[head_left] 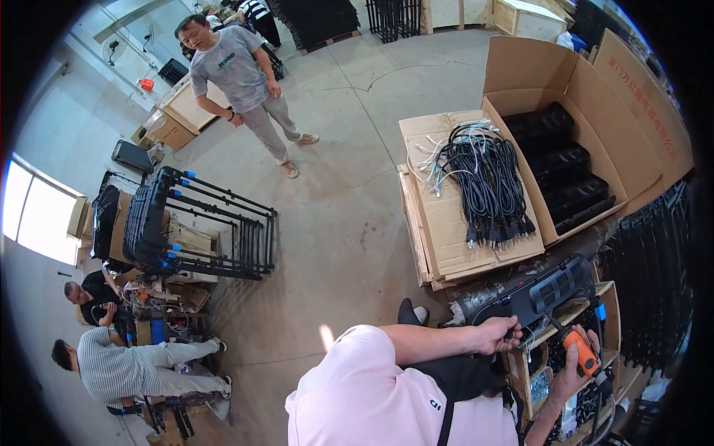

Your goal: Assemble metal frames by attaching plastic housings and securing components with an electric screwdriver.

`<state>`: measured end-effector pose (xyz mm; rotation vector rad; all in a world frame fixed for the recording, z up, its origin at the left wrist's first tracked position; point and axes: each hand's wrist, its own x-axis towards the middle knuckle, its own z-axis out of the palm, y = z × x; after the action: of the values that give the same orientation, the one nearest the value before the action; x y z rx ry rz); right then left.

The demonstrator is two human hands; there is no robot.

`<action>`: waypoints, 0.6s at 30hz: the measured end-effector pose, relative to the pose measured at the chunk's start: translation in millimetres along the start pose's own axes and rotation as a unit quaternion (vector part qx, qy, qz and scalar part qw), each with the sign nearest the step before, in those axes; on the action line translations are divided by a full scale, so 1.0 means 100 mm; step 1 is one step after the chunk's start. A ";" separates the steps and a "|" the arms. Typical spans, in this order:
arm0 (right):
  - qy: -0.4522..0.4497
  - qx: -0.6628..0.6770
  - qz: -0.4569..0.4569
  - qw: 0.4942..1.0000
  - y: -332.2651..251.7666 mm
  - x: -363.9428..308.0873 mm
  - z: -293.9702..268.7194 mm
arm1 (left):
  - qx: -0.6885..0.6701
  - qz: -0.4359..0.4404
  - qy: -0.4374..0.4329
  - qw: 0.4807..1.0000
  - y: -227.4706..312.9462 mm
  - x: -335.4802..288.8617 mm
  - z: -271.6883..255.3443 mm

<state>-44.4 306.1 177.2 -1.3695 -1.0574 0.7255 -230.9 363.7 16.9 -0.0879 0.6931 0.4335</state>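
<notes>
A long black plastic housing [547, 291] with a slotted vent section lies tilted over the wooden workbench at the lower right. My left hand [500, 334] is at its near edge, fingers pinched together; what they hold, if anything, is too small to make out. In my right hand [571, 372] is an orange electric screwdriver [583, 352], gripped around its body. Its black tip points toward the housing's near edge. A cable trails from its rear end. Under both hands, a compartmented wooden tray [611, 316] holds small screws [541, 386] and black parts.
A bundle of black cables [487, 178] lies on a cardboard sheet beyond the bench. Next to it, an open carton [532, 63] holds black housings. Black frames [647, 290] stand at the right. A person [242, 70] stands ahead; two others [123, 364] work at the left beside a frame rack [149, 215].
</notes>
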 end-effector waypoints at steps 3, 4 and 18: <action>0.000 0.000 -0.009 1.000 0.02 0.03 -0.05 | 0.033 0.008 -0.004 0.999 0.03 -0.04 0.03; -0.002 -0.005 -0.015 1.000 0.01 0.03 -0.08 | 0.046 0.031 -0.014 0.998 0.05 -0.06 0.07; 0.043 0.005 0.015 0.999 -0.10 0.20 -0.37 | 0.126 0.105 0.010 0.986 0.03 -0.08 -0.01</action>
<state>-4.6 307.6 194.0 -1.3990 -0.9659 0.6877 -238.1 363.7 21.8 0.2211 0.7751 0.5430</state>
